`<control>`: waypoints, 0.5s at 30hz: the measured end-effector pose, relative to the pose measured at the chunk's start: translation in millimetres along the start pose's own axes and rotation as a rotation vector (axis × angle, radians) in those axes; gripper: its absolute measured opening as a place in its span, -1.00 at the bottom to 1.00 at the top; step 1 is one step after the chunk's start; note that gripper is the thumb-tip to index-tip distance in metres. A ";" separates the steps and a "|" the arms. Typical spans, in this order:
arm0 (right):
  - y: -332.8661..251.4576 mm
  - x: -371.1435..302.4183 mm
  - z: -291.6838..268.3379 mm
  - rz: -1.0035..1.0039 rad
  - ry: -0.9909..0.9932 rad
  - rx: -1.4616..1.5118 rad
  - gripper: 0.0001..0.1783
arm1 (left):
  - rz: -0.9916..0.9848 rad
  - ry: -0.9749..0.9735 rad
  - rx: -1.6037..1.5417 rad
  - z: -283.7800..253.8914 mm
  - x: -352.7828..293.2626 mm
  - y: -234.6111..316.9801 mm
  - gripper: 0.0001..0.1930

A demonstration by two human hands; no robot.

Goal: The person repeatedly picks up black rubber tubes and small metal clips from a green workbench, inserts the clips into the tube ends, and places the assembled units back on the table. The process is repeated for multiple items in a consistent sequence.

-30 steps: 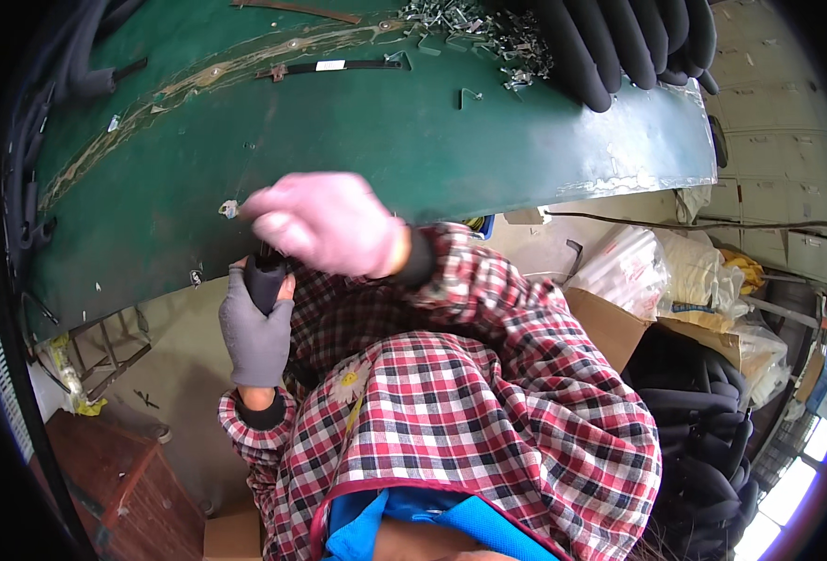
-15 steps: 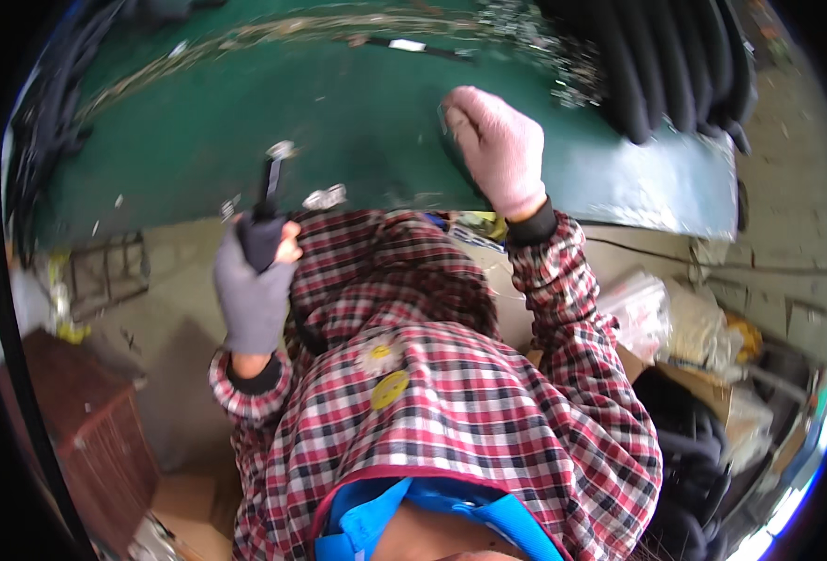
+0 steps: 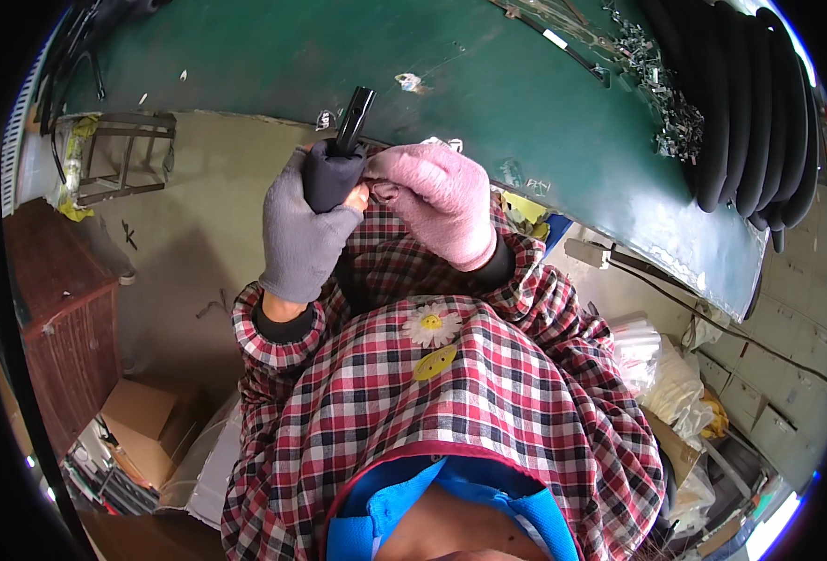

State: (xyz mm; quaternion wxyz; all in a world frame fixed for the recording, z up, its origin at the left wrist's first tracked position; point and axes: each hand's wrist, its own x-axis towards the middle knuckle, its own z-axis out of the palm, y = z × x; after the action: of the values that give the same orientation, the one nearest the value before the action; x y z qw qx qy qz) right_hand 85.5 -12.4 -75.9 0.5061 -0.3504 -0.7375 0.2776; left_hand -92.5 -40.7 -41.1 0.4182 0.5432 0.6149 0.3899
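My left hand (image 3: 297,234), in a grey glove with bare fingertips showing, is wrapped round a black foam sleeve (image 3: 330,178). A shiny black metal tube (image 3: 356,120) with a hole near its top sticks up out of the sleeve, tilted a little to the right. My right hand (image 3: 443,201), in a pink glove, is closed with its fingertips pressed together right beside the sleeve and the left fingertips. What those fingers pinch, if anything, is too small to make out. Both hands are held just off the near edge of the green table (image 3: 273,56).
Long black foam tubes (image 3: 741,112) lie in a row at the table's right, beside a heap of small metal pieces (image 3: 670,112). A thin black rod with a white band (image 3: 556,39) lies farther back. A brown cabinet (image 3: 68,327) and an open cardboard box (image 3: 142,421) stand at the left.
My right hand has come off the table, moving left and down to the foam sleeve. My left hand has risen rightward with the tube. The view has turned, so the table looks tilted.
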 end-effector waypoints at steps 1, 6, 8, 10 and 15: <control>-0.9 -1.5 1.7 0.027 0.012 0.018 -0.72 | -0.019 -0.011 -0.008 -1.3 -0.6 0.7 -0.67; 3.5 -9.9 5.6 0.072 -0.023 0.209 -0.72 | -0.071 -0.038 -0.124 -3.5 -3.3 -6.7 -0.67; 6.7 -16.0 9.8 0.190 -0.027 0.345 -0.73 | -0.041 -0.036 -0.074 -4.5 -4.7 -9.8 -0.66; -1.8 -20.1 10.8 0.524 0.009 0.586 -0.74 | 0.007 -0.030 -0.014 -4.1 -8.5 -10.9 -0.64; -2.7 -29.8 9.1 1.040 -0.179 0.973 -0.42 | -0.028 0.045 -0.071 2.9 -16.4 -20.8 -0.59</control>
State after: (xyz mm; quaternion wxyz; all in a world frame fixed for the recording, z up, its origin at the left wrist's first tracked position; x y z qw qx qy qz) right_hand 83.5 -38.3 -93.3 0.3448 -0.3670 -0.3063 0.8078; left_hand -95.9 -59.1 -60.1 0.4287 0.5106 0.6173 0.4176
